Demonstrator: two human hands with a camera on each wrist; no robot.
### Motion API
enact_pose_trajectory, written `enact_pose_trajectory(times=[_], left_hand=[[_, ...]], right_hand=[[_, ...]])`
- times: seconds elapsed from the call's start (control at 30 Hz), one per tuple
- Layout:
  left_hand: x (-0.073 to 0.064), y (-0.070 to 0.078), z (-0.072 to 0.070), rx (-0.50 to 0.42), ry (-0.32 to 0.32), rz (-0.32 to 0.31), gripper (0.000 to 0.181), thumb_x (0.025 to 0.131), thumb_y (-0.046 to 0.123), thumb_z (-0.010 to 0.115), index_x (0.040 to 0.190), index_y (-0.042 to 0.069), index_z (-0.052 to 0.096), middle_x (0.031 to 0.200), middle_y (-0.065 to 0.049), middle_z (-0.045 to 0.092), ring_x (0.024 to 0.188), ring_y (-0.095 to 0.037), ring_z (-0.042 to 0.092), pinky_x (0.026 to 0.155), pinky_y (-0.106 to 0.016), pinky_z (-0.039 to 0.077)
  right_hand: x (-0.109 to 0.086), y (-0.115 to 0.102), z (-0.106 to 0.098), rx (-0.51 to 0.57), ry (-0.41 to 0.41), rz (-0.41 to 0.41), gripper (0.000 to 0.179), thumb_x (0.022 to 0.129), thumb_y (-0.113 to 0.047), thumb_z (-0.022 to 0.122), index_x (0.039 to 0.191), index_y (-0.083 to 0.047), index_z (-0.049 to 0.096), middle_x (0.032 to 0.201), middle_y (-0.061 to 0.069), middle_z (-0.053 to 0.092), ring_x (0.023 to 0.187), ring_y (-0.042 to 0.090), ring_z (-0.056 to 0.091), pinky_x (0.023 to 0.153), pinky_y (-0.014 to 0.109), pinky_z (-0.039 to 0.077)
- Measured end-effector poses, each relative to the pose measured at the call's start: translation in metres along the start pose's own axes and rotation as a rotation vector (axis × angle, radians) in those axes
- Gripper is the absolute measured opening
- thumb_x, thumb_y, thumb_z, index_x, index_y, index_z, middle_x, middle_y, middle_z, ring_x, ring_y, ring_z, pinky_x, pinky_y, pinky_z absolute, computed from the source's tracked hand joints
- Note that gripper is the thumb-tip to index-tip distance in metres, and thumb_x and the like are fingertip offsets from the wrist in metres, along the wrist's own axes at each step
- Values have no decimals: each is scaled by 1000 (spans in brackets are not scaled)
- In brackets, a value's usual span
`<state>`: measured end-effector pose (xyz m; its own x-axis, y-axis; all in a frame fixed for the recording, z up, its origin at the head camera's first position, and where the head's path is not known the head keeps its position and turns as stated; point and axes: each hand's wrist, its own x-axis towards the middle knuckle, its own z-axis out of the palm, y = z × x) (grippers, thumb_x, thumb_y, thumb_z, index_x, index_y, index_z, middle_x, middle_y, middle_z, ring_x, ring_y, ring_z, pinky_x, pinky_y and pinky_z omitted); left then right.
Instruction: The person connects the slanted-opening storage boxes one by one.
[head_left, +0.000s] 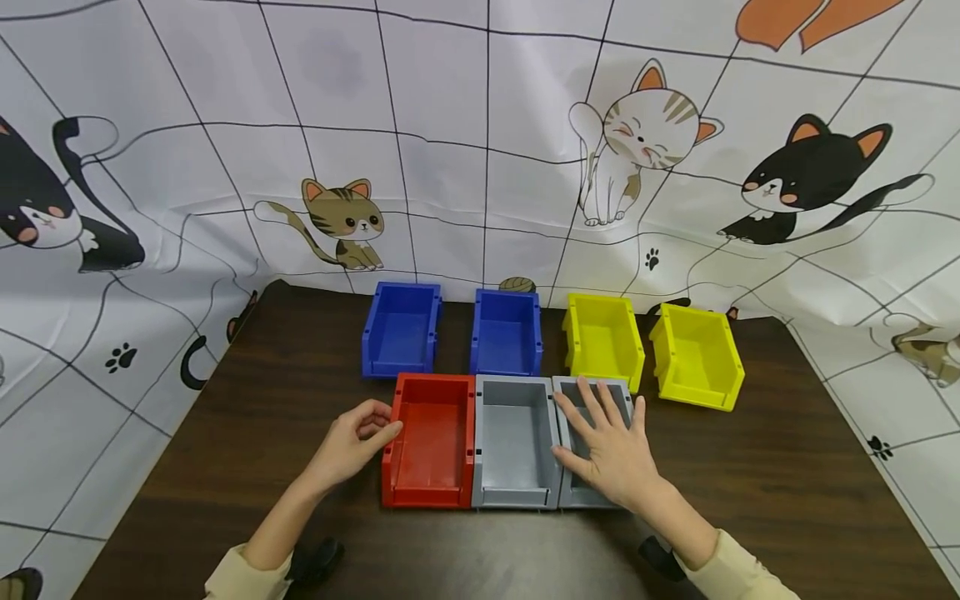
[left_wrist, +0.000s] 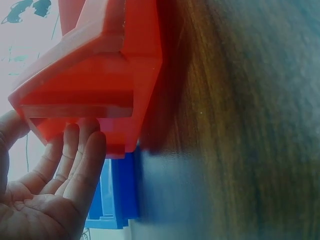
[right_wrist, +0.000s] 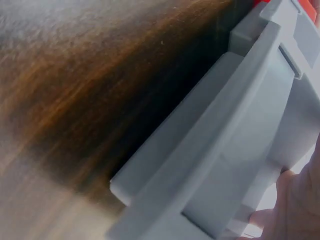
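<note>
A red bin [head_left: 433, 442], a grey bin [head_left: 517, 442] and a second grey bin [head_left: 588, 492] stand side by side in a row on the table. At the red bin's left side is my left hand [head_left: 352, 442], its thumb on the upper edge and its curled fingers against the outer wall. The left wrist view shows those fingers [left_wrist: 75, 155] under the red bin's side ledge [left_wrist: 80, 110]. My right hand [head_left: 611, 446] lies spread over the right grey bin, fingers apart, hiding much of it. Close up, the grey bin's edge [right_wrist: 210, 150] fills the right wrist view.
Behind the row stand a blue bin [head_left: 402, 329], another blue bin [head_left: 506, 333], a yellow bin [head_left: 603, 337] and another yellow bin [head_left: 697, 354]. A white cloth [head_left: 450, 183] printed with cats hangs behind the dark wooden table [head_left: 787, 467].
</note>
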<state>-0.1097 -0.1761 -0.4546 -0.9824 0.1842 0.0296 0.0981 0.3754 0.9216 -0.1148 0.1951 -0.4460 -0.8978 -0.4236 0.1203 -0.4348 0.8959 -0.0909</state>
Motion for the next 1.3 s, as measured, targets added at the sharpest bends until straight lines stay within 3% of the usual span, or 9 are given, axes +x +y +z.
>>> enact_pose_trajectory(times=[0.3, 0.53, 0.63, 0.77, 0.83, 0.93, 1.13, 1.23, 1.3], left_hand=[[9, -1, 0, 54, 0, -11, 22, 90, 11, 63, 103, -5, 58, 89, -10, 64, 75, -17, 63, 63, -24, 51], [4, 1, 1, 45, -22, 0, 22, 90, 15, 63, 103, -3, 58, 89, -9, 64, 74, -16, 63, 62, -24, 51], [2, 2, 1, 36, -21, 5, 23, 90, 15, 63, 103, -4, 58, 89, -9, 64, 75, -17, 63, 63, -24, 51], [-1, 1, -1, 31, -3, -7, 24, 90, 15, 64, 103, -4, 58, 89, -9, 64, 76, -17, 63, 64, -23, 51], [-2, 1, -2, 26, 5, -14, 24, 89, 15, 65, 103, -4, 58, 89, -10, 64, 76, -17, 63, 65, -23, 51], [-3, 0, -2, 18, 7, -25, 25, 90, 15, 64, 104, -5, 58, 89, -10, 64, 75, -16, 62, 64, -24, 51], [-2, 0, -3, 19, -1, -39, 25, 90, 14, 63, 105, -5, 57, 89, -10, 64, 74, -15, 61, 64, -24, 51], [-1, 0, -2, 24, -6, -40, 25, 91, 13, 63, 105, -6, 57, 89, -10, 64, 74, -15, 61, 64, -23, 51], [0, 0, -2, 26, -7, -39, 24, 91, 13, 63, 105, -6, 57, 89, -10, 64, 74, -16, 61, 64, -23, 51]], right_hand=[[5, 3, -8, 2, -7, -10, 73, 87, -64, 46, 148, -29, 29, 153, 13, 21, 139, 36, 17, 98, 72, -5], [6, 7, -30, 53, -91, -45, 72, 86, -63, 50, 146, -27, 34, 150, 13, 28, 134, 40, 28, 95, 76, 3], [8, 12, -38, 86, -87, -37, 70, 87, -58, 53, 145, -23, 35, 148, 14, 33, 131, 41, 33, 96, 75, 9], [12, 25, -45, 118, 57, -22, 67, 86, -44, 64, 140, -10, 44, 137, 19, 46, 120, 42, 46, 95, 68, 27], [14, 33, -48, 135, 153, -15, 63, 84, -35, 69, 134, -4, 49, 130, 21, 53, 112, 42, 52, 88, 61, 39], [16, 46, -51, 178, 251, 17, 57, 82, -26, 72, 129, 1, 52, 122, 25, 57, 107, 43, 55, 80, 55, 47], [14, 72, -52, 248, 290, 176, 49, 87, -20, 67, 129, 2, 53, 121, 27, 56, 82, 40, 57, 54, 45, 47], [14, 85, -51, 262, 287, 230, 48, 89, -23, 64, 129, 3, 52, 122, 29, 55, 84, 43, 56, 59, 49, 47], [15, 93, -49, 258, 290, 259, 48, 90, -24, 62, 128, 4, 52, 122, 30, 54, 98, 48, 54, 72, 56, 46]])
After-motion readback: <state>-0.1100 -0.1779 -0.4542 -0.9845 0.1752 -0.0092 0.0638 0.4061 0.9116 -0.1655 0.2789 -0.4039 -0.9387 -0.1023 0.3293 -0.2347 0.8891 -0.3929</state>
